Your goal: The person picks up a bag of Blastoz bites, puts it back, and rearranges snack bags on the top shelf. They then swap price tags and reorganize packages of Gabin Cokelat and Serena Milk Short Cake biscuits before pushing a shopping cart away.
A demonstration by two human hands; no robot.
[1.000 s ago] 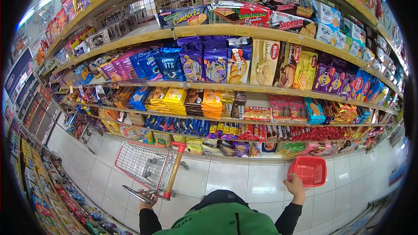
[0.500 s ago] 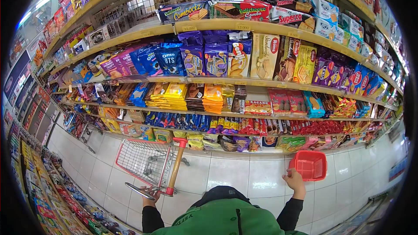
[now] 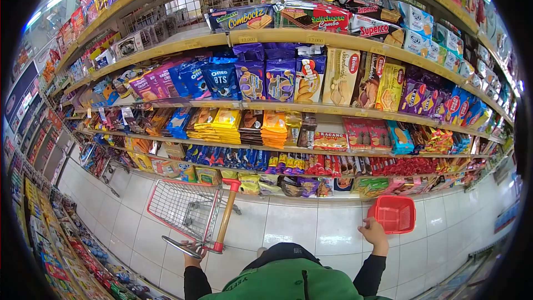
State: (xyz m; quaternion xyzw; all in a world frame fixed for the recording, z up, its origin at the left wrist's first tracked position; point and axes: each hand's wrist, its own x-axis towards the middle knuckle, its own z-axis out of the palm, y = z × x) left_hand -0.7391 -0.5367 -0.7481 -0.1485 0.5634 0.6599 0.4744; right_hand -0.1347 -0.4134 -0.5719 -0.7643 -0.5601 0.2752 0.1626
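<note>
My left hand [image 3: 194, 249] is at the near end of a small wire shopping cart [image 3: 183, 205], where a curved metal bar [image 3: 180, 246] sticks out. Its fingers look closed round that bar, though they show only in part. The cart has red trim and a tan push handle [image 3: 226, 219]. My right hand [image 3: 375, 235] is beside a red plastic basket [image 3: 393, 215], overlapping its near left corner. The fingers are loosely bent and apart, with nothing visible in them. No contents show inside the basket.
Ahead, curved-looking shelves [image 3: 311, 38] carry packaged biscuits and wafers, including blue Oreo packs [image 3: 220, 79] and Roma boxes [image 3: 340, 76]. Another stocked shelf [image 3: 61, 239] runs along the left. White floor tiles [image 3: 288, 223] lie between the cart and basket.
The view has shifted slightly, so the shelves sit a little lower and farther right. My right hand's fingers have spread slightly. The left hand stays at the cart.
</note>
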